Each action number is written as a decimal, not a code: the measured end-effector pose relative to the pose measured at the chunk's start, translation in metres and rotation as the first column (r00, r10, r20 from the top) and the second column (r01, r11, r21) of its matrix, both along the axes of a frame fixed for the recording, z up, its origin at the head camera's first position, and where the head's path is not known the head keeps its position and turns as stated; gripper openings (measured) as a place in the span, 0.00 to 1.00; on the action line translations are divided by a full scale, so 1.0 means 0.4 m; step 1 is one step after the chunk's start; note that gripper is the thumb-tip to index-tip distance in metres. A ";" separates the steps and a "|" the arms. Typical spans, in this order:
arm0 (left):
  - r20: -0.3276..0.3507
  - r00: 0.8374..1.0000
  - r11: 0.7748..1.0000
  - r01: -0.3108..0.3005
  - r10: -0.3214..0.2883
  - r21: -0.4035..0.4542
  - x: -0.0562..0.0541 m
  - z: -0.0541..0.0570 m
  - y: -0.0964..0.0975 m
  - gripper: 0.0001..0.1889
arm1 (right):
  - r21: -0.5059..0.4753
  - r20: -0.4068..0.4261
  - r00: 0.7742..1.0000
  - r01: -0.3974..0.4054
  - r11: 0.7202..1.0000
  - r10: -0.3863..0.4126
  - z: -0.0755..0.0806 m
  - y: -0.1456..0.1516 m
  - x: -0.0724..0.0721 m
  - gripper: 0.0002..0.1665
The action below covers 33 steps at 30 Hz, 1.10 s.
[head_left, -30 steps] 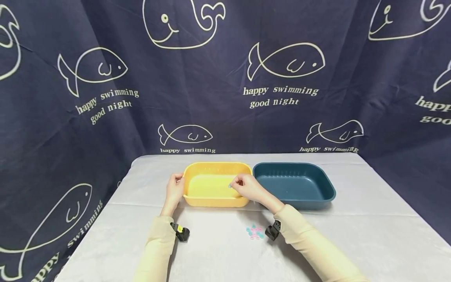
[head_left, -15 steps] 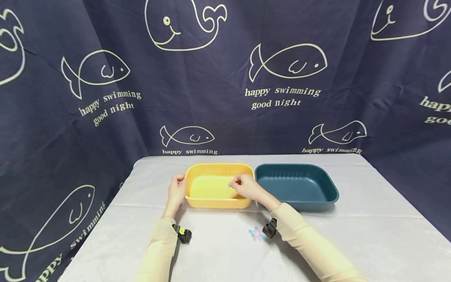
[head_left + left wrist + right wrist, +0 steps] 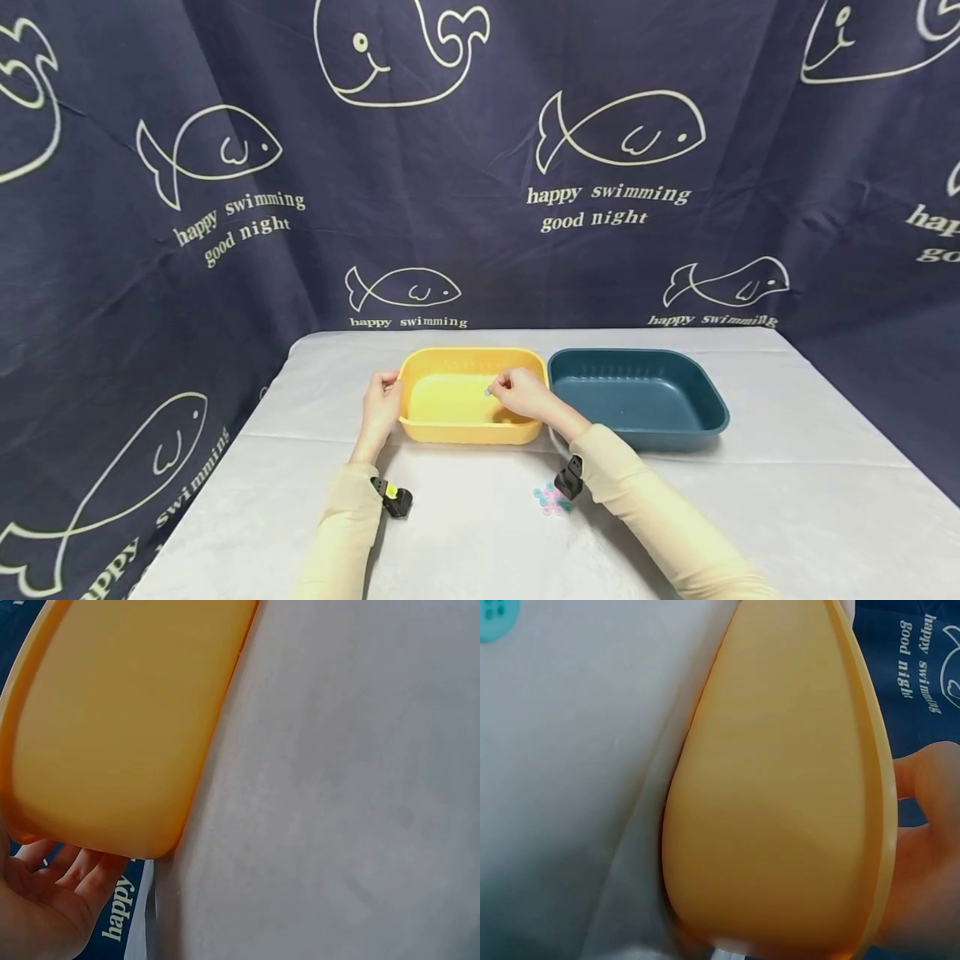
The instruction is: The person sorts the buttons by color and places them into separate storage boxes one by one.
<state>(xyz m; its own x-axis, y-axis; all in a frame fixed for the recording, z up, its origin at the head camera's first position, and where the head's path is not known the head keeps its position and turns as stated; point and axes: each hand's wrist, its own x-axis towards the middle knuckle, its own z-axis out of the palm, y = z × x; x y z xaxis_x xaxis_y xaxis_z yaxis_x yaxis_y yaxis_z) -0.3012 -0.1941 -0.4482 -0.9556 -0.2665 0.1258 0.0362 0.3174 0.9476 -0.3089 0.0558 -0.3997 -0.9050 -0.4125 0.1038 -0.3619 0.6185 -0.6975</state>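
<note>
My left hand point(image 3: 381, 408) holds the left end of a yellow plastic bin point(image 3: 465, 433), thumb up at the rim. In the left wrist view its fingers point(image 3: 97, 883) lie against the bin's outer end wall. Over the right part of the same bin, my right hand point(image 3: 522, 393) pinches a small light-blue button point(image 3: 487, 392) between thumb and fingertips. In the right wrist view the bin's near wall point(image 3: 780, 787) hides those fingertips. A little pile of pink and blue buttons point(image 3: 551, 500) lies on the table in front, partly behind the right wrist camera.
A dark teal bin point(image 3: 637, 437) stands right beside the yellow one, close to its right end. Both are on a table with a pale cloth point(image 3: 465, 533). A navy curtain point(image 3: 487, 233) with fish drawings hangs behind. One teal button point(image 3: 496, 616) shows in the right wrist view's corner.
The head view has shifted slightly, so everything sits a little further right. Both hands keep nearly the same place at the yellow bin, and the light-blue button stays in the right fingertips.
</note>
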 end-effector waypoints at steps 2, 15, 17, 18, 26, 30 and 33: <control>0.001 1.000 1.000 0.002 -0.002 -0.001 0.001 0.000 0.002 0.16 | -0.011 -0.008 1.000 -0.012 1.000 0.012 -0.002 0.002 -0.005 0.16; 0.021 1.000 1.000 0.007 -0.007 0.010 0.005 0.007 0.007 0.17 | 0.005 -0.015 1.000 -0.003 1.000 0.003 -0.011 -0.010 -0.026 0.22; 0.017 1.000 1.000 0.007 -0.007 0.004 0.007 0.006 0.006 0.17 | 0.018 -0.021 1.000 0.001 1.000 -0.001 -0.011 -0.014 -0.026 0.25; 0.016 1.000 1.000 0.007 -0.007 0.004 0.008 0.005 0.006 0.17 | 0.024 -0.025 1.000 0.002 1.000 -0.001 -0.011 -0.015 -0.025 0.25; 0.012 1.000 1.000 0.003 -0.003 -0.007 0.015 0.002 0.007 0.16 | 0.014 0.006 1.000 0.024 1.000 -0.024 -0.015 -0.020 -0.021 0.25; 0.005 1.000 1.000 0.003 -0.003 -0.006 0.013 0.003 0.006 0.16 | 0.022 0.006 1.000 0.029 0.999 -0.030 -0.012 -0.024 -0.022 0.24; 0.004 1.000 1.000 0.008 -0.008 -0.005 0.010 0.004 0.004 0.16 | 0.031 -0.003 1.000 0.030 0.999 -0.030 -0.009 -0.027 -0.023 0.24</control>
<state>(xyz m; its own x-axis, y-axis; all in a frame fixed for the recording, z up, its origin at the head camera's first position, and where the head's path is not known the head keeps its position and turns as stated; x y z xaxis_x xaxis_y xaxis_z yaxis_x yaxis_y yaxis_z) -0.2971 -0.1924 -0.4465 -0.9582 -0.2583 0.1233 0.0349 0.3220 0.9461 -0.3182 0.0450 -0.4032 -0.9166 -0.3886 0.0935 -0.3448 0.6505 -0.6767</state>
